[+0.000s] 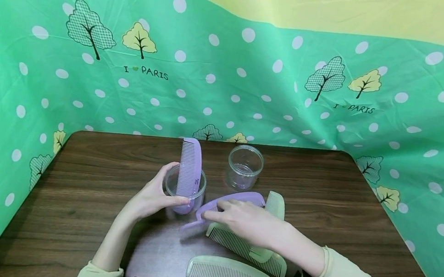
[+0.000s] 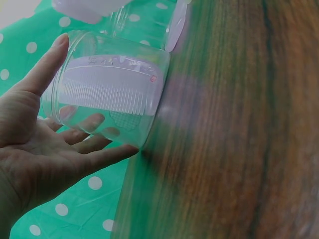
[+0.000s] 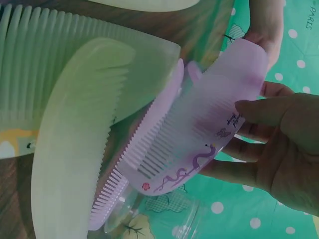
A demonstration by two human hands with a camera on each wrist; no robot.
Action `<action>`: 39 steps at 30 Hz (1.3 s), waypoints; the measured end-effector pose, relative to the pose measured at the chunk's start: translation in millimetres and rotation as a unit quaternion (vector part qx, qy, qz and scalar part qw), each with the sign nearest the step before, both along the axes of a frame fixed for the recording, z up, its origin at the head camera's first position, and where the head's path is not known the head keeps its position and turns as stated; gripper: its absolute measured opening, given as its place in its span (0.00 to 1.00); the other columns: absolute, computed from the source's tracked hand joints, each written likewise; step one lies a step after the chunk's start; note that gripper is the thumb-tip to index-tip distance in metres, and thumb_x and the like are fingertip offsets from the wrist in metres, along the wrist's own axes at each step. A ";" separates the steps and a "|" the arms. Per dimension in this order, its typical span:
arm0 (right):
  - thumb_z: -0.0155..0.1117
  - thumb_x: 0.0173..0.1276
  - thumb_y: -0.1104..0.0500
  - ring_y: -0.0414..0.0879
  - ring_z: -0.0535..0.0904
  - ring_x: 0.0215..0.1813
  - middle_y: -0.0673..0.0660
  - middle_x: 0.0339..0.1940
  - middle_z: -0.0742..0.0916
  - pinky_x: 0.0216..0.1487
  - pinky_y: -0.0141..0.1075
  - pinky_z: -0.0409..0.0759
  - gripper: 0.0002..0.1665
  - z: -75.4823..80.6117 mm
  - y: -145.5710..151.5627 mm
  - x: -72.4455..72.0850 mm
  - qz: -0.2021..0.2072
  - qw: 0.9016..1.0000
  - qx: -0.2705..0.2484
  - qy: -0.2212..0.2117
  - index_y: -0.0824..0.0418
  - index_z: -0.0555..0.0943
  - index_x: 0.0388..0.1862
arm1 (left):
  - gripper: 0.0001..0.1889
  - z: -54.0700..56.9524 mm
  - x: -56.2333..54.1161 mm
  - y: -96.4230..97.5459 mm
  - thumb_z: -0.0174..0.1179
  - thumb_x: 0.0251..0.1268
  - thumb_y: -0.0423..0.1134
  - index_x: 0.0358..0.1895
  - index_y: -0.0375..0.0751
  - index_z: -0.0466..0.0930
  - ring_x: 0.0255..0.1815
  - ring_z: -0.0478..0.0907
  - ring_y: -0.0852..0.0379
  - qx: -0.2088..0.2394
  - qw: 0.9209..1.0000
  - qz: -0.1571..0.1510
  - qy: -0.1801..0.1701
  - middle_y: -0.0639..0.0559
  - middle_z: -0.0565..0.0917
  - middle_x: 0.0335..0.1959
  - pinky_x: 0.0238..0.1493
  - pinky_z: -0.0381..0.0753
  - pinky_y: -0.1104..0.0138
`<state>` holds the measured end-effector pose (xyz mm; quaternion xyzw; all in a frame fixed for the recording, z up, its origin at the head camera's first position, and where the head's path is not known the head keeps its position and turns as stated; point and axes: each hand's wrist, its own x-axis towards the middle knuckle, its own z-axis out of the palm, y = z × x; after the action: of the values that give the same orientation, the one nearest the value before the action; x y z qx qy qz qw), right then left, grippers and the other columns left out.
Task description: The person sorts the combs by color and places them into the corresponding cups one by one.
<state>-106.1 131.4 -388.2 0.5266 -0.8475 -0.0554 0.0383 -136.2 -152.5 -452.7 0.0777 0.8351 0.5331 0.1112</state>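
My left hand [image 1: 152, 199] holds a clear plastic jar [image 2: 132, 127], thumb at the rim and fingers along its side. A lilac comb [image 1: 190, 167] stands upright inside, its top rising above the rim. To the right, my right hand [image 1: 249, 222] pinches another lilac comb [image 3: 199, 119] between thumb and fingers; its printed face shows in the right wrist view. Beneath that comb lies a further lilac comb [image 3: 107, 199], partly covered. Pale green combs lie under and beside the right hand, one [image 1: 276, 204] reaching out behind it and another [image 1: 220, 235] in front.
A second clear jar [image 1: 245, 166] stands near the back edge of the dark wooden table [image 1: 119, 158]. Closest to the front lies one more green comb [image 1: 234, 276]. Green dotted cloth [image 1: 220, 83] hangs behind the table and at its sides.
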 end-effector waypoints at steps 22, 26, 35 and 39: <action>0.65 0.74 0.62 0.36 0.71 0.26 0.45 0.35 0.79 0.25 0.26 0.71 0.19 19.7 12.2 -13.2 -0.038 0.993 -0.098 -0.061 0.44 0.77 0.57 | 0.55 -2.7 1.2 -1.9 0.80 0.52 0.51 0.80 0.56 0.52 0.73 0.70 0.41 0.006 1.000 0.001 0.007 0.46 0.68 0.76 0.73 0.67 0.45; 0.60 0.78 0.62 0.36 0.72 0.28 0.44 0.38 0.80 0.31 0.27 0.76 0.19 29.6 19.4 -19.5 -0.051 0.984 -0.130 -0.110 0.44 0.77 0.62 | 0.54 -2.3 0.6 -1.6 0.79 0.53 0.48 0.80 0.55 0.52 0.72 0.71 0.41 0.009 1.000 -0.001 0.009 0.44 0.70 0.75 0.72 0.68 0.46; 0.54 0.81 0.61 0.37 0.80 0.41 0.45 0.47 0.83 0.46 0.34 0.83 0.19 44.8 27.6 -27.7 -0.071 0.970 -0.179 -0.151 0.47 0.75 0.66 | 0.56 -1.1 0.2 -1.0 0.80 0.50 0.53 0.80 0.57 0.51 0.75 0.68 0.40 -0.001 1.000 0.000 0.001 0.46 0.65 0.79 0.74 0.66 0.41; 0.55 0.81 0.60 0.36 0.80 0.44 0.44 0.49 0.83 0.48 0.35 0.82 0.19 48.0 28.9 -30.1 -0.087 0.966 -0.192 -0.147 0.47 0.75 0.66 | 0.56 -0.8 -0.1 -0.7 0.80 0.51 0.52 0.80 0.56 0.52 0.76 0.68 0.39 0.005 1.000 -0.001 0.004 0.46 0.64 0.80 0.75 0.65 0.42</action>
<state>-136.2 160.3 -340.2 0.4358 -0.8811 0.1835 0.0083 -136.2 -153.2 -453.6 0.0812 0.8330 0.5366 0.1077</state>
